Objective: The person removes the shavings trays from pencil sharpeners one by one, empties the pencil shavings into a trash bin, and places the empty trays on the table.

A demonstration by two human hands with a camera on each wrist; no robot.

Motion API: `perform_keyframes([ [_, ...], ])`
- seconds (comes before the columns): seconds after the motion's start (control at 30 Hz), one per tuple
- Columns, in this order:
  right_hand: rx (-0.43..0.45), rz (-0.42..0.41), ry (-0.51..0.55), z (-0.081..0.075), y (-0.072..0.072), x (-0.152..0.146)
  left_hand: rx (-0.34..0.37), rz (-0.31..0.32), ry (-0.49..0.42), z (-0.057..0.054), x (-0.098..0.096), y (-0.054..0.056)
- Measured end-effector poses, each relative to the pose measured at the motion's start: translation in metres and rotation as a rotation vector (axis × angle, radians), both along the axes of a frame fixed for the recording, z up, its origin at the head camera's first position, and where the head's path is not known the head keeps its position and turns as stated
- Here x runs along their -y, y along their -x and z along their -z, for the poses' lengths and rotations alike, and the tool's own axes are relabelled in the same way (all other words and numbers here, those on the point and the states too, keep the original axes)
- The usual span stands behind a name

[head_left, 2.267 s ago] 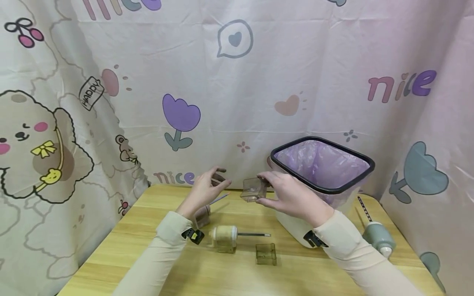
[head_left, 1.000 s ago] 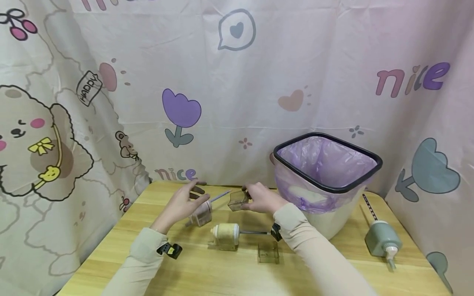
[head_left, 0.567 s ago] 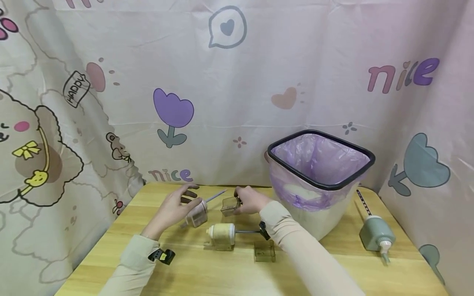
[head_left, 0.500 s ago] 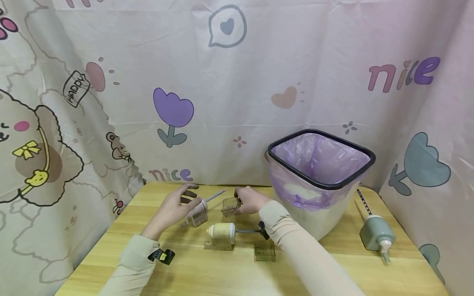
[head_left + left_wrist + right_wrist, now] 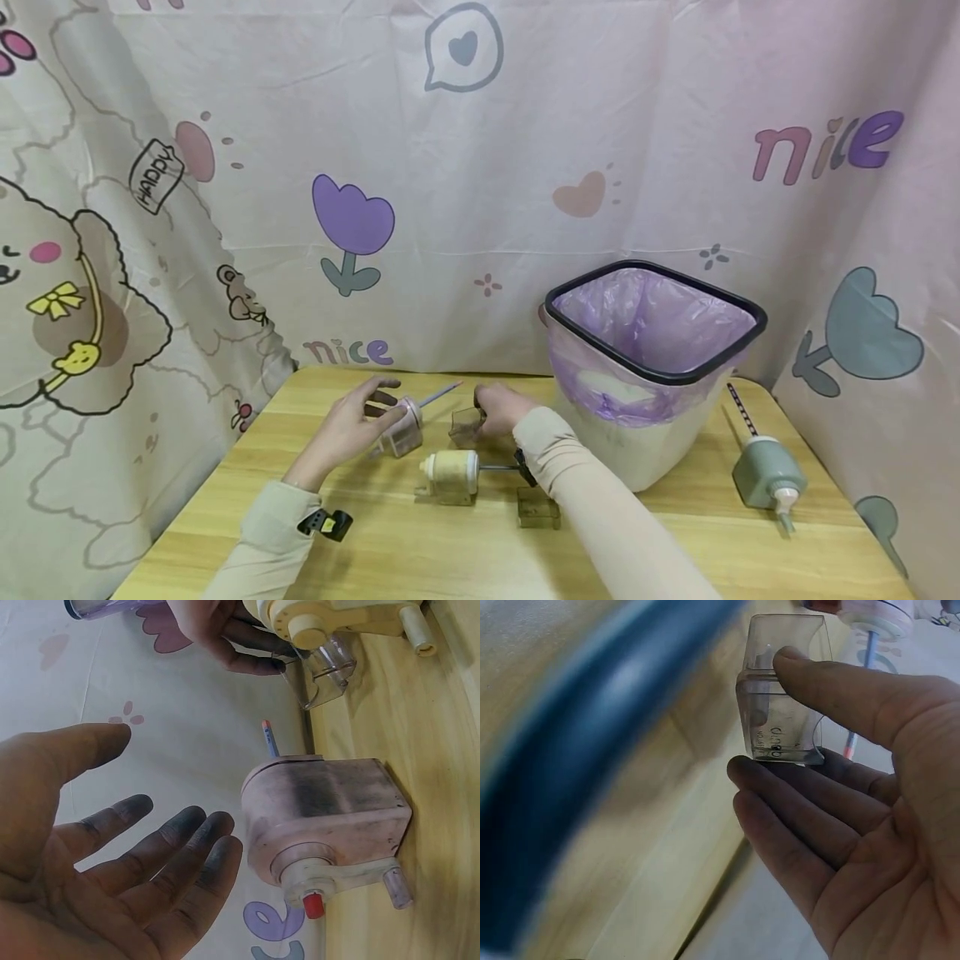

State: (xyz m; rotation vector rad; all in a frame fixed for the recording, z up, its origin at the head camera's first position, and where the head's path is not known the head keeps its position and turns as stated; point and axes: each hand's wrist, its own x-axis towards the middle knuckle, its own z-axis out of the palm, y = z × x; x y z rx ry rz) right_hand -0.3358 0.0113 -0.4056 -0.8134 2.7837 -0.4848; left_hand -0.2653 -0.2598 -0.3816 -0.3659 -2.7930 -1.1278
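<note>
My right hand [image 5: 506, 408] pinches a clear plastic shavings drawer [image 5: 465, 427] low over the back of the table. In the right wrist view the thumb lies on the drawer [image 5: 784, 712] and the fingertips are under it. My left hand [image 5: 347, 427] is held with fingers spread beside a pink crank pencil sharpener [image 5: 405, 429]; the left wrist view shows dark smudged fingertips and a gap before the sharpener [image 5: 322, 810]. A blue pencil [image 5: 442, 393] sticks out of it. Nearer stands a yellow crank pencil sharpener [image 5: 453, 475] with a dark pencil [image 5: 495, 467].
A second shavings drawer [image 5: 537, 510] lies on the table by the right forearm. A white bin [image 5: 637, 454] with a purple liner and black rim stands at the back right. Beyond it lies a grey-green sharpener [image 5: 768, 471] with a patterned pencil. A printed curtain [image 5: 465, 208] hangs behind.
My right hand has brought the shavings drawer down and left from beside the bin to near the tabletop. My left hand has moved left and lower, uncovering the pink sharpener.
</note>
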Motion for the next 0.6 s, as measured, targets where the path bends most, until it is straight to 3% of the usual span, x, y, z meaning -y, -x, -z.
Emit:
perform_keyframes([
  [0.3, 0.043, 0.047, -0.027, 0.005, -0.004, 0.008, 0.009, 0.007, -0.016, 0.005, 0.000, 0.001],
  [0.6, -0.001, 0.030, -0.047, 0.012, -0.001, 0.013, 0.011, 0.021, -0.010, 0.007, 0.000, 0.000],
])
